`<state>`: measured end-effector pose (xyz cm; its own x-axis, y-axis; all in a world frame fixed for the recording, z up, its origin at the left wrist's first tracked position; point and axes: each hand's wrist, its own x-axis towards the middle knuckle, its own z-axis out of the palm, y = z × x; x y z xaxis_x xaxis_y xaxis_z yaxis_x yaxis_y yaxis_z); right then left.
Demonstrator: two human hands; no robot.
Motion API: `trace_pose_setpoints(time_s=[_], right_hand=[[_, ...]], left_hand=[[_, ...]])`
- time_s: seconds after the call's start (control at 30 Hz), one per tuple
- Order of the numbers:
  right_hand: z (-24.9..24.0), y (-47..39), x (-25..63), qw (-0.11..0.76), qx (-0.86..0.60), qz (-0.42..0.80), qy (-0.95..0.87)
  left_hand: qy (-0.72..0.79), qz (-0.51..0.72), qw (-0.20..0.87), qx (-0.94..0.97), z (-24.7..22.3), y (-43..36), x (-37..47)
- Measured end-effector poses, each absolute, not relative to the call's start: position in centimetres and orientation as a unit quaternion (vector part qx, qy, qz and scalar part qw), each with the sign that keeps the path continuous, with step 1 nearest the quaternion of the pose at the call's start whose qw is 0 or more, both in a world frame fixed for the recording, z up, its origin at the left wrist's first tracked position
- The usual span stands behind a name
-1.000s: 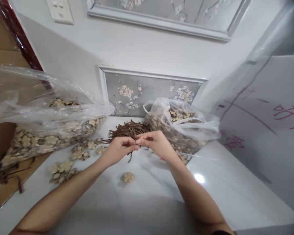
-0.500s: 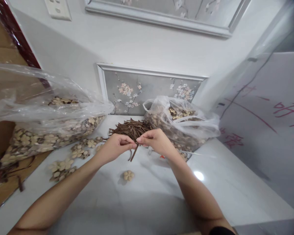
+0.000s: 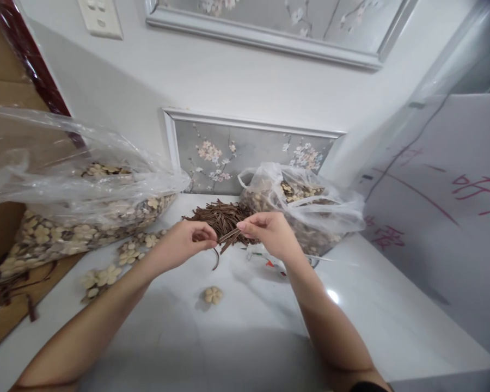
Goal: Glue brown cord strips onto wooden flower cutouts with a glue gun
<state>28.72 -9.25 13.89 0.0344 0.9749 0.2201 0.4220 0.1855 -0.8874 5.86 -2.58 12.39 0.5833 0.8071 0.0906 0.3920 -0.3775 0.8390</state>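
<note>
Between my hands and the wall lies a pile of thin brown sticks [image 3: 220, 214] on the white table. My right hand [image 3: 269, 231] pinches a thin brown stick at the pile's right front. My left hand [image 3: 194, 238] is just left of it, thumb and fingertips pressed together; whatever they hold is too small to make out. One curved brown strip [image 3: 216, 259] lies below the left fingertips. Nearer to me, a pale flower-shaped piece [image 3: 213, 295] rests alone on the table.
A large clear bag of pale flower pieces [image 3: 77, 220] stands at the left, with loose flower pieces [image 3: 106, 275] before it. Another filled plastic bag [image 3: 310, 209] sits behind my right hand. Cardboard [image 3: 32, 288] lies at the far left.
My hands, whose fingertips met before, have moved apart. The left went left and the right shifted slightly right; a stick now shows in the right fingertips.
</note>
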Motion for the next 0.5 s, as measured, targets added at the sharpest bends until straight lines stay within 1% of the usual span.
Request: trace_pose_setpoints(time_s=[0.07,0.1,0.17,0.23,0.33,0.43,0.5], right_hand=[[14.3,-9.5,29.1,0.464,-0.57,0.294,-0.611],[14.5,-9.7,29.3,0.47,-0.57,0.293,-0.606],[14.9,-10.0,29.7,0.482,-0.568,0.297,-0.598],[15.2,-10.2,30.1,0.49,-0.571,0.294,-0.59],[15.5,-10.7,30.6,0.486,-0.582,0.278,-0.59],[15.8,-11.2,30.7,0.478,-0.588,0.275,-0.591],[16.0,-11.5,30.7,0.474,-0.59,0.27,-0.595]], left_hand=[[0.393,0.325,0.387,0.768,12.9,-2.5,5.2],[0.387,0.355,0.408,0.747,13.2,-2.6,4.8],[0.359,0.386,0.496,0.69,13.9,-2.9,4.4],[0.328,0.385,0.586,0.634,14.5,-3.3,4.3],[0.295,0.381,0.658,0.578,14.9,-4.3,4.7],[0.229,0.41,0.664,0.582,14.7,-6.4,4.4],[0.176,0.447,0.617,0.624,14.2,-8.8,3.0]])
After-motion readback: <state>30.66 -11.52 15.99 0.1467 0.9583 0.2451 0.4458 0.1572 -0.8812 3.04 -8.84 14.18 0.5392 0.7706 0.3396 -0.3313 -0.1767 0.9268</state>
